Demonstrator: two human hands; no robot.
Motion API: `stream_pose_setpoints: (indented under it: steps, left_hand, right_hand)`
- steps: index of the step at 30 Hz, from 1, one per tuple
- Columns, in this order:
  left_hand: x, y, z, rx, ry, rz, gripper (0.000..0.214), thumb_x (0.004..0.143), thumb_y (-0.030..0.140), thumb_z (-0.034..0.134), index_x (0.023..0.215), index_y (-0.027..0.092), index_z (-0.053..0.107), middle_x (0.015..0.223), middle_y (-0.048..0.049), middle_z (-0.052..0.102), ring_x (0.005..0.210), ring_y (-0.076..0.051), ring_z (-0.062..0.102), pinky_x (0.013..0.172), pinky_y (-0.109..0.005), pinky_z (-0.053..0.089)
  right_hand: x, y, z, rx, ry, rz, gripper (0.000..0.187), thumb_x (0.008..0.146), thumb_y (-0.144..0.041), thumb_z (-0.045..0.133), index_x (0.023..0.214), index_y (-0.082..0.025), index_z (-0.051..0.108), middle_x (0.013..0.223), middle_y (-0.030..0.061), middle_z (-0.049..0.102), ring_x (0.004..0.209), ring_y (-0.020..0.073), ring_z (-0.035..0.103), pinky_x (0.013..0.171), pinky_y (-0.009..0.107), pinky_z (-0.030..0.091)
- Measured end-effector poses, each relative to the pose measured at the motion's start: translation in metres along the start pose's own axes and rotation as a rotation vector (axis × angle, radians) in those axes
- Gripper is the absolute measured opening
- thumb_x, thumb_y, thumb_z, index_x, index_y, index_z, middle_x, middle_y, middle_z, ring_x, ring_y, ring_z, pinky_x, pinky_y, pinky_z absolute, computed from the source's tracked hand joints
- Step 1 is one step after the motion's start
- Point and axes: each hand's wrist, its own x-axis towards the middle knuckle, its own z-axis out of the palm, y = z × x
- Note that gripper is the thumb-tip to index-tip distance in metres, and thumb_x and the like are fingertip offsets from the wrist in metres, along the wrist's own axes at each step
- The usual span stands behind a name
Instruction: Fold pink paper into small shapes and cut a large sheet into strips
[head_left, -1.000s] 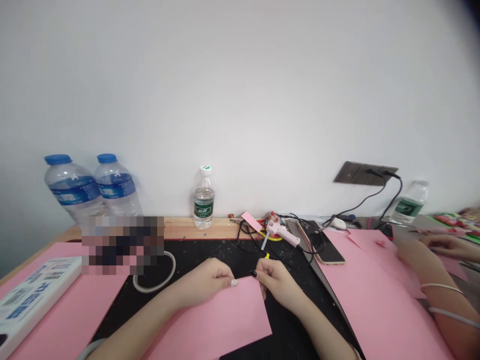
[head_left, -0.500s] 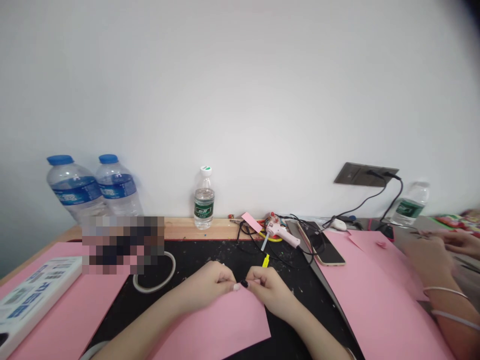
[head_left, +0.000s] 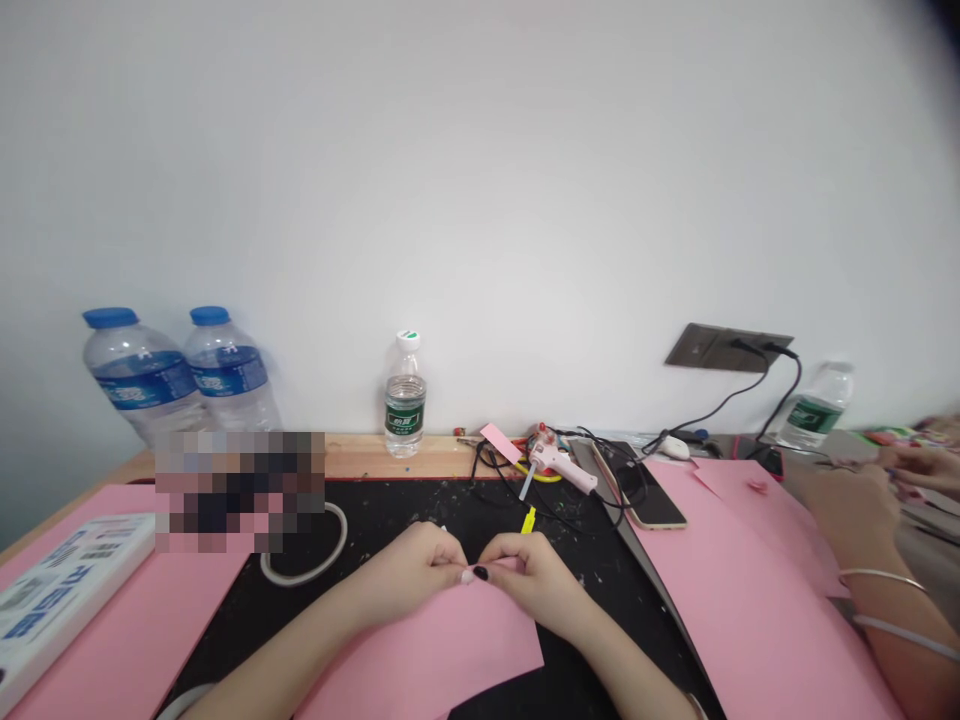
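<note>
A pink paper sheet [head_left: 435,655] lies on the black mat [head_left: 390,505] right in front of me. My left hand [head_left: 409,570] and my right hand [head_left: 525,580] meet at the sheet's far edge. Both are closed in a pinch on that edge, thumbs and fingertips almost touching each other. A small yellow piece [head_left: 529,520] lies on the mat just beyond my right hand. Further back sits a pink glue gun [head_left: 559,462] with its cable.
A white ring [head_left: 307,550] lies left of my hands. Three water bottles [head_left: 405,395] stand along the wall, with a fourth at the right. A phone [head_left: 649,495], more pink sheets [head_left: 750,590] and a white box [head_left: 60,590] flank the mat. Another person's arm [head_left: 870,560] works at the right.
My right hand has slid left along the sheet's far edge until its fingers meet my left hand. The other person's hands at the right have shifted slightly.
</note>
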Motion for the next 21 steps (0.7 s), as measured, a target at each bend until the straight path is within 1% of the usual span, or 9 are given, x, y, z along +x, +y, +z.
stream_pose_setpoints:
  steps: [3,5,9,12,16,21]
  left_hand:
    - [0.002,0.001,0.001,0.006,-0.004,-0.003,0.024,0.075,0.033,0.049,0.065,0.014,0.059,0.053,0.0050,0.041,0.051,-0.010,0.033,0.045,-0.021,0.022]
    - [0.001,0.002,-0.001,-0.002,-0.029,-0.003,0.024,0.076,0.034,0.048,0.064,0.014,0.058,0.054,0.0053,0.039,0.050,-0.009,0.032,0.045,-0.021,0.021]
    - [-0.004,0.001,-0.014,-0.034,-0.128,0.002,0.030,0.077,0.038,0.046,0.058,0.015,0.051,0.053,0.0060,0.034,0.049,-0.009,0.027,0.044,-0.021,0.020]
    - [-0.007,0.001,-0.022,-0.041,-0.171,-0.005,0.033,0.078,0.040,0.045,0.055,0.016,0.048,0.052,0.0065,0.031,0.048,-0.008,0.025,0.043,-0.021,0.017]
    - [-0.007,0.002,-0.022,-0.021,-0.155,-0.009,0.030,0.076,0.038,0.047,0.055,0.016,0.047,0.052,0.0068,0.030,0.048,-0.008,0.024,0.043,-0.022,0.016]
    - [-0.005,0.007,-0.017,0.043,-0.073,0.021,0.031,0.076,0.037,0.047,0.053,0.016,0.047,0.054,0.0063,0.031,0.052,-0.009,0.027,0.046,-0.022,0.020]
  right_hand:
    - [0.000,0.002,0.002,0.008,0.031,0.023,0.013,0.068,-0.009,0.052,0.059,-0.014,0.060,0.057,-0.0011,0.055,0.055,0.0112,0.049,0.049,0.020,0.033]
    - [0.000,0.003,0.001,-0.012,0.061,0.016,0.015,0.067,-0.007,0.051,0.057,-0.014,0.059,0.055,-0.0017,0.054,0.053,0.0110,0.049,0.048,0.020,0.032]
    - [0.000,0.003,-0.003,-0.052,0.107,-0.016,0.015,0.066,-0.007,0.051,0.057,-0.015,0.059,0.056,-0.0015,0.056,0.054,0.0119,0.050,0.050,0.020,0.034]
    - [-0.001,0.002,-0.005,-0.071,0.119,-0.040,0.014,0.067,-0.007,0.052,0.058,-0.015,0.060,0.057,-0.0009,0.057,0.056,0.0123,0.052,0.051,0.020,0.035]
    - [-0.001,0.001,-0.005,-0.086,0.116,-0.059,0.013,0.068,-0.008,0.053,0.059,-0.015,0.060,0.057,-0.0007,0.058,0.056,0.0123,0.052,0.052,0.020,0.035]
    - [0.000,0.001,-0.007,-0.090,0.118,-0.041,0.013,0.070,-0.010,0.054,0.059,-0.014,0.060,0.057,-0.0003,0.059,0.056,0.0123,0.052,0.052,0.020,0.036]
